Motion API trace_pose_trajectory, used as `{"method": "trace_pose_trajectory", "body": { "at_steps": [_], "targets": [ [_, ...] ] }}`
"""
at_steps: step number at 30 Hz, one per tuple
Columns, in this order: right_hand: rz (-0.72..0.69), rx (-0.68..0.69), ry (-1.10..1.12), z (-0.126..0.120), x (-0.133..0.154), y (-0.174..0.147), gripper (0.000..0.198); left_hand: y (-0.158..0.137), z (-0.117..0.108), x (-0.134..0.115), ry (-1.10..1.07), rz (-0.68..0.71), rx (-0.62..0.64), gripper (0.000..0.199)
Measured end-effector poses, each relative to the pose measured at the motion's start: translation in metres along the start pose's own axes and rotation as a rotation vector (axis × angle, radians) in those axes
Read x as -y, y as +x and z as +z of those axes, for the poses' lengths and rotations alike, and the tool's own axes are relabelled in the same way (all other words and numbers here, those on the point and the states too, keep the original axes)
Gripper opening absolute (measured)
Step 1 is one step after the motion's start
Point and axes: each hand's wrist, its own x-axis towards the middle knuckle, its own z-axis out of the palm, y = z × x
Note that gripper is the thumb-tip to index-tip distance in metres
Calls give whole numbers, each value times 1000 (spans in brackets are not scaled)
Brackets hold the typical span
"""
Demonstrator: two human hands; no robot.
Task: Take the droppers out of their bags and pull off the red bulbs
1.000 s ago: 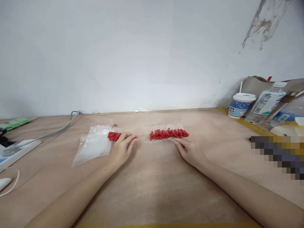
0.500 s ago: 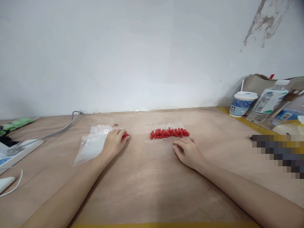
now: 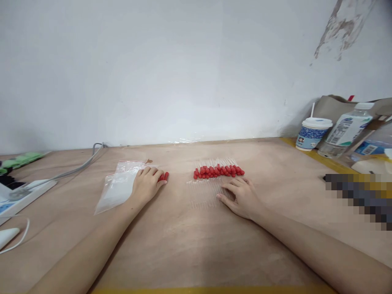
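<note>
1. Finished portion, as judged from the layout: a row of red-tipped tubes [image 3: 218, 170] lies across the far middle of the tabletop [image 3: 177, 245], the red ends toward the viewer and the pale stems pointing to the wall [image 3: 171, 73].
2. Unfinished portion: just nearer the viewer lies a set of bare clear tubes [image 3: 203, 194], side by side and without red ends. Loose red pieces [image 3: 166, 176] lie well to the left of both rows; their number is partly hidden. The work therefore appears to be partway along.
3. Left grip [image 3: 147, 182]: the bare hand rests palm down over the loose red pieces, several showing beyond its fingertips. Whether it holds one cannot be told. Clear plastic bags [image 3: 118, 190] lie beside it, partly covered.
4. Right grip [image 3: 241, 196]: thumb and fingers stand moderately apart at the right end of the bare clear tubes, just nearer the viewer than the red-tipped tubes. No tube is seen pinched; contact is unclear.
</note>
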Motion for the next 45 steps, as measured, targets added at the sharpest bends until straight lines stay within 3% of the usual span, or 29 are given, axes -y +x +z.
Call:
{"method": "trace_pose_trajectory", "body": {
  "at_steps": [9,15,22,26,31,37,45],
  "targets": [
    [-2,-14,-3,1,0,0,29,0,0,-2,-38,-16,-27,24],
    [-6,-30,4,1,-1,1,32,5,-9,-35,-234,-4,-94,27],
    [80,-41,58,0,-2,2,28,41,-3,-76,-502,-34,0,25],
    [146,5,112,-2,-3,3,26,62,10,-80,-607,-43,91,26],
    [45,42,171,-1,-2,3,23,69,22,-76,-656,-46,118,19],
    [-11,51,194,-2,-1,3,22,68,23,-80,-737,-141,104,18],
    [20,24,205,1,-4,3,21,58,21,-81,-958,-403,48,20]
  ]
}}
